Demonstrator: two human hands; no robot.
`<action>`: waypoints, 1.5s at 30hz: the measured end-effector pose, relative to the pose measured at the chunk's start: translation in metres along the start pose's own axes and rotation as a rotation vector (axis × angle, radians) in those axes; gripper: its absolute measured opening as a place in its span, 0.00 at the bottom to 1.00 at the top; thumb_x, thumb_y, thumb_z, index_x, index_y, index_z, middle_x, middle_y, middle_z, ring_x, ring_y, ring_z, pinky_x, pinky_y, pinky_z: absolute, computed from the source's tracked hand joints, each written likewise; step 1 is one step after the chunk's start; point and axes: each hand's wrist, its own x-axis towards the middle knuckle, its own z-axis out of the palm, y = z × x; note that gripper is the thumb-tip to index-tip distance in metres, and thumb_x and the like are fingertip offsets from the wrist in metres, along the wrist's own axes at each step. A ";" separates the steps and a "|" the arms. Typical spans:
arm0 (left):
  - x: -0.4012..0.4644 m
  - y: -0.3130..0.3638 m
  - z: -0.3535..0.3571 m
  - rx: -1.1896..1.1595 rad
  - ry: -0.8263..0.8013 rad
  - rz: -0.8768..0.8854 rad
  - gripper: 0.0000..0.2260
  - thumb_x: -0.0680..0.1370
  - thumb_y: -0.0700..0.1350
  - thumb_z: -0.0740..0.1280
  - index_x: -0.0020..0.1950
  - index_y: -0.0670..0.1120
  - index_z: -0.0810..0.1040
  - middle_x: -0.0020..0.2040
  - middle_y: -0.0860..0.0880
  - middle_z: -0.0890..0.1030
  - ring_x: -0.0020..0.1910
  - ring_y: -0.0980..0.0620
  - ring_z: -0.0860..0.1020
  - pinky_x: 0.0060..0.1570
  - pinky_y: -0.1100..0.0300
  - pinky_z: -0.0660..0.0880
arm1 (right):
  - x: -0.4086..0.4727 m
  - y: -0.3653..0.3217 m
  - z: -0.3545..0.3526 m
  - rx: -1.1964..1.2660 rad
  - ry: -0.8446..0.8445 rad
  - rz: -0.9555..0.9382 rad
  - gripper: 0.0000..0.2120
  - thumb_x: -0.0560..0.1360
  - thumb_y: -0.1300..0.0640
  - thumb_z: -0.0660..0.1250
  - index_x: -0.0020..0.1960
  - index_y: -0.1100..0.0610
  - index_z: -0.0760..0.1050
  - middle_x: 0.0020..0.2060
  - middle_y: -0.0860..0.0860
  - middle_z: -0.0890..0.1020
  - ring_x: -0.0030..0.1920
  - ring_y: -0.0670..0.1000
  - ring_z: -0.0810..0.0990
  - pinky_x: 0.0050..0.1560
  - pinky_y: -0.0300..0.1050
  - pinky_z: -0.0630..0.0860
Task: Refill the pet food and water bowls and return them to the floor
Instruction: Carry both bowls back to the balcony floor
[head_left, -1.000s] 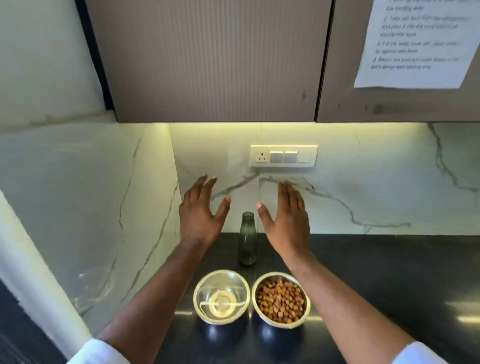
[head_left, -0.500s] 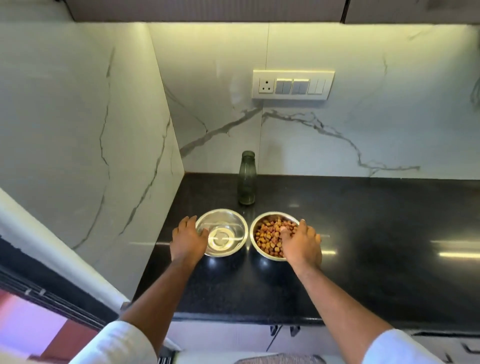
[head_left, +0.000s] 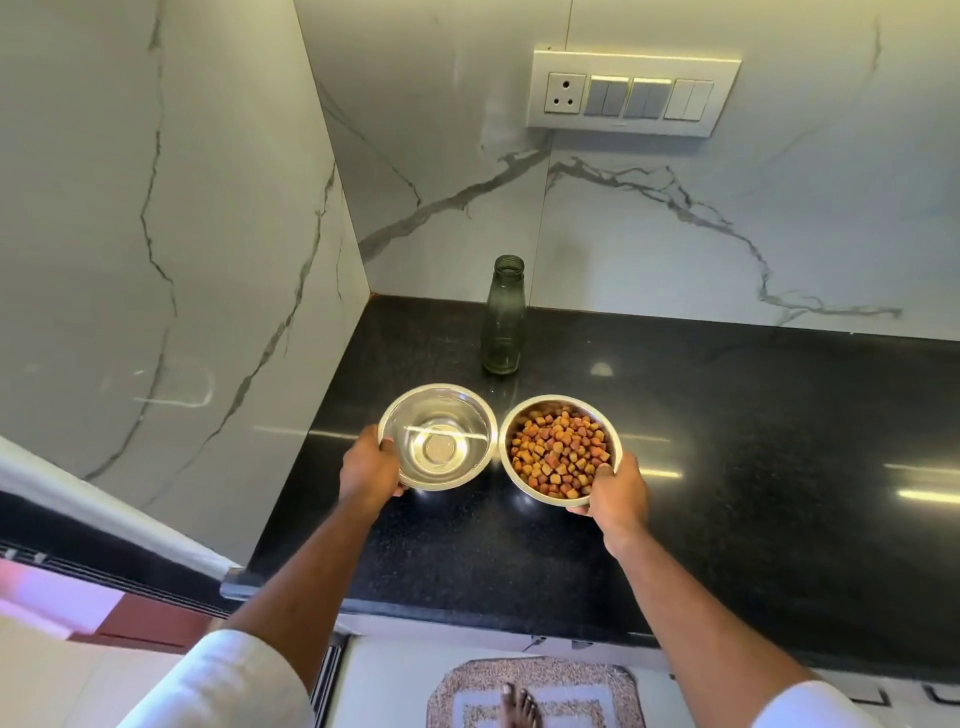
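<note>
Two steel bowls are held side by side, just above the black countertop (head_left: 727, 467). The water bowl (head_left: 470, 410) on the left holds clear water, and my left hand (head_left: 368, 470) grips its near-left rim with the thumb over the edge. The food bowl (head_left: 602, 418) on the right is full of brown kibble (head_left: 558, 452). My right hand (head_left: 615, 491) grips its near-right rim, thumb resting on the edge by the kibble. Both bowls look slightly lifted and nearly touch each other.
A dark glass bottle (head_left: 503, 317) without a cap stands upright behind the bowls near the marble backsplash. A marble side wall (head_left: 182, 260) closes the left. A switch panel (head_left: 631, 96) is on the back wall. Below the counter edge lies a floor mat (head_left: 540, 696) with a bare foot on it.
My hands came down from in front of the wall, reached the bowls' rims, and now grip them. The bowls have come slightly toward me. My head has tilted further down.
</note>
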 end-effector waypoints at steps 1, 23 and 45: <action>-0.001 0.000 0.001 -0.015 -0.001 -0.001 0.12 0.86 0.45 0.58 0.67 0.46 0.75 0.49 0.48 0.81 0.43 0.48 0.84 0.39 0.52 0.84 | 0.000 -0.001 0.000 0.041 -0.015 0.000 0.13 0.84 0.61 0.57 0.68 0.53 0.69 0.58 0.55 0.76 0.54 0.58 0.81 0.36 0.56 0.86; -0.058 -0.040 -0.025 -0.222 0.155 -0.075 0.07 0.85 0.42 0.60 0.60 0.45 0.76 0.47 0.43 0.83 0.33 0.50 0.83 0.27 0.62 0.77 | -0.005 -0.003 0.017 0.219 -0.275 -0.113 0.16 0.85 0.63 0.55 0.68 0.51 0.72 0.59 0.54 0.80 0.55 0.58 0.83 0.36 0.61 0.85; -0.253 -0.264 -0.189 -0.432 0.607 -0.264 0.09 0.84 0.38 0.57 0.59 0.43 0.76 0.44 0.35 0.82 0.20 0.50 0.77 0.19 0.58 0.73 | -0.218 0.036 0.148 0.009 -0.670 -0.300 0.13 0.82 0.64 0.57 0.58 0.51 0.75 0.52 0.56 0.82 0.50 0.59 0.83 0.36 0.67 0.84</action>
